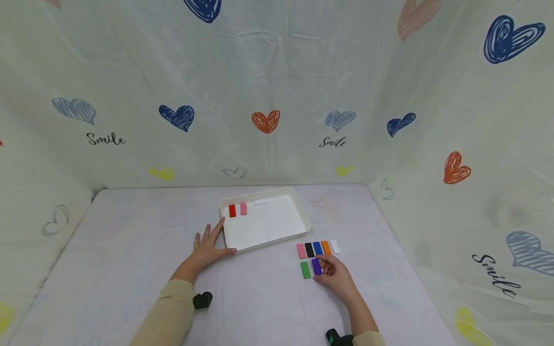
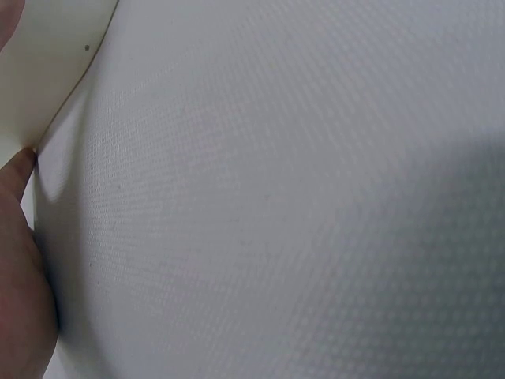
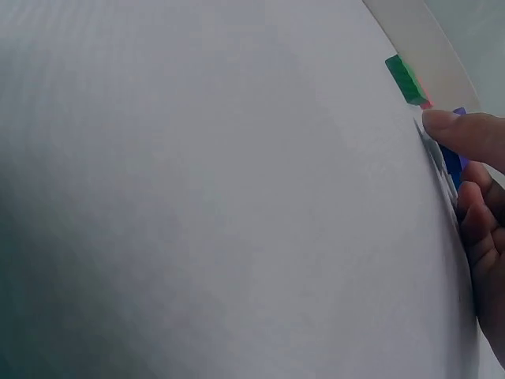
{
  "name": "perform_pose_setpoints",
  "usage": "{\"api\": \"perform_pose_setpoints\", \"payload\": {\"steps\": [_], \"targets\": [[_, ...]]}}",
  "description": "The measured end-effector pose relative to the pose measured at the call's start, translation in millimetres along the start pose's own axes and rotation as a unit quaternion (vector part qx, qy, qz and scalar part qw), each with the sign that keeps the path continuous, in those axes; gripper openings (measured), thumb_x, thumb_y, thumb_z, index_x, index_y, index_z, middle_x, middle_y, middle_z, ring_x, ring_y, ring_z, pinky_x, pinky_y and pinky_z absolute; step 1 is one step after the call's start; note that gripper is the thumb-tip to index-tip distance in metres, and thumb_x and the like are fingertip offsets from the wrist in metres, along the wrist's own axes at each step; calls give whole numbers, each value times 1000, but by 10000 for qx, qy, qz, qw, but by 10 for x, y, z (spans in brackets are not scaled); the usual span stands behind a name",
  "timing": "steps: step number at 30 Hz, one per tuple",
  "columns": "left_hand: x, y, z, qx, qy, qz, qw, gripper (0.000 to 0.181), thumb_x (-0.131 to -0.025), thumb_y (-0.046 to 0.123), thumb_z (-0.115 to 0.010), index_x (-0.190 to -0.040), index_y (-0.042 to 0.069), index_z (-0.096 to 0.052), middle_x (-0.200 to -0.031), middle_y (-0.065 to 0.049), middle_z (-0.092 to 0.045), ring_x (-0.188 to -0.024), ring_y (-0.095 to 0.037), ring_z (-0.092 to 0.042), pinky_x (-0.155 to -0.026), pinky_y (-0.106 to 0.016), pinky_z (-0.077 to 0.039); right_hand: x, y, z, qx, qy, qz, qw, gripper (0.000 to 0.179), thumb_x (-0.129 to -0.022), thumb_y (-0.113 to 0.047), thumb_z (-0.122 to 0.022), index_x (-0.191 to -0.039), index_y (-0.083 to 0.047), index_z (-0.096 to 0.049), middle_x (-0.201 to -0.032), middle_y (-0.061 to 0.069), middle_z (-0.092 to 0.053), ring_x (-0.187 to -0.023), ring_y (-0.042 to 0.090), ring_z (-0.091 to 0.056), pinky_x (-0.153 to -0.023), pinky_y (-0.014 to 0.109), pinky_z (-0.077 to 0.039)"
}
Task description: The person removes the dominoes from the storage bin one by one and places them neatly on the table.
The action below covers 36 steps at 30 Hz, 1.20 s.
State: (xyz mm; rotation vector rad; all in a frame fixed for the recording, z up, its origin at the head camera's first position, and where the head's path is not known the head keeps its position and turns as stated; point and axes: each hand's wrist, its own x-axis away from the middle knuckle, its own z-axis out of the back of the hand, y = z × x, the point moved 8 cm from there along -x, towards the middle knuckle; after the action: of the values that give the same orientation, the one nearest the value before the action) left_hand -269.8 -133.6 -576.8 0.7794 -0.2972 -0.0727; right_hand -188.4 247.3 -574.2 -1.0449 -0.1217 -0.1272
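A white rectangular tray (image 1: 266, 226) lies on the table, with a red block (image 1: 232, 211) and a pink block (image 1: 244, 209) at its left end. My left hand (image 1: 207, 251) rests with spread fingers against the tray's near-left corner; in the left wrist view its thumb (image 2: 22, 174) touches the tray's wall. Over on the right, my right hand (image 1: 337, 276) pinches a small purple block (image 1: 317, 267) between thumb and index finger. To the left of that lies a green block (image 1: 305, 270); in the right wrist view the thumb partly hides the purple block (image 3: 453, 154).
Just behind the right hand runs a row of blocks: pink (image 1: 301, 251), black (image 1: 309, 250), blue (image 1: 318, 248), orange (image 1: 326, 247) and white (image 1: 335, 246). A pale outlined rectangle (image 1: 261, 202) shows inside the tray's far side. A heart-printed curtain (image 1: 277, 72) stands behind the table.
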Motion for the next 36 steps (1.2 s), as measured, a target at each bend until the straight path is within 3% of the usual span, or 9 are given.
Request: {"api": "perform_pose_setpoints", "payload": {"steps": [27, 36], "targets": [[17, 49, 15, 65, -26, 3, 10000, 113, -75, 48, -80, -157, 15, -10, -160, -20, -12, -145, -43, 8, -111, -59, 15, -27, -95, -43, 634, -314, 70, 9975, 54, -71, -5, -86, -121, -5, -65, -85, 3, -50, -78, 18, -46, -62, 24, -41], [14, 18, 10, 33, -17, -29, 10000, 113, -75, 49, -79, -157, 16, -9, -160, -19, -13, -145, -43, 8, -111, -59, 15, -34, -53, -15, 396, -408, -15, 9984, 51, -72, -4, -85, -119, -6, -66, -86, 4, -52, -78, 19, -48, -61, 24, -42]]}}
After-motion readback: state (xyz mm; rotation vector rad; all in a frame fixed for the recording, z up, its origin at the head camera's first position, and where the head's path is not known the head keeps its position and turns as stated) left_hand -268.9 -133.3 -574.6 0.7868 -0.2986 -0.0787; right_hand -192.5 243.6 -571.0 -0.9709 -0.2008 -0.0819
